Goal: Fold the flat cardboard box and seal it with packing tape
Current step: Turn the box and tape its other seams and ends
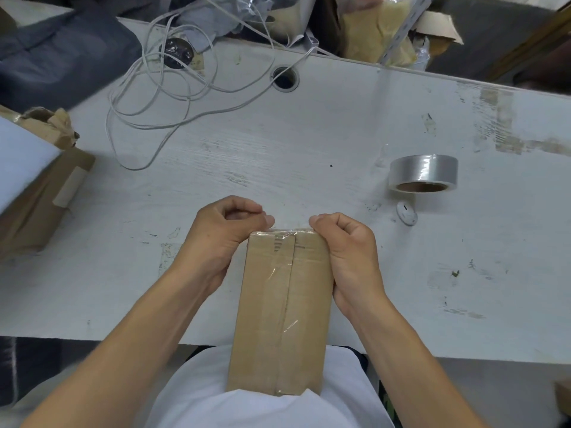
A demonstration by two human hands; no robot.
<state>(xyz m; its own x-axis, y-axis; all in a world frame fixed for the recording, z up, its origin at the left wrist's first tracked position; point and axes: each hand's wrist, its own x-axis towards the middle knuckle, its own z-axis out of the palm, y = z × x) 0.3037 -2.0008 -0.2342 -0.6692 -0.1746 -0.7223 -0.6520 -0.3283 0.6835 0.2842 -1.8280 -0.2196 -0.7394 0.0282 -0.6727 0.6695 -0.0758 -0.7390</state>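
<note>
A long brown cardboard box (281,310), folded and closed, is held between the person's 2 hands, its near end resting against the white shirt (247,409) and its far end reaching over the near edge of the scuffed white surface (309,143). A strip of clear packing tape (285,304) is seen running along the box's centre seam and wrinkling over its far edge. The left hand (222,239) is set against the box's left far corner, its grip curled closed with thumb and fingertips pinched on the tape at that edge. The right hand (349,251) is placed on the box's right side, fingers wrapped behind it and the thumb pressed on the far right corner.

Beyond the box and to its right, a small white round object (407,213) is seen lying, and just past that a roll of clear packing tape (423,173), well apart from the box. To the box's far left a worn brown carton (40,205) is found. Farther beyond the box, tangled white cable (160,97) and a round cable hole (285,78) are seen.
</note>
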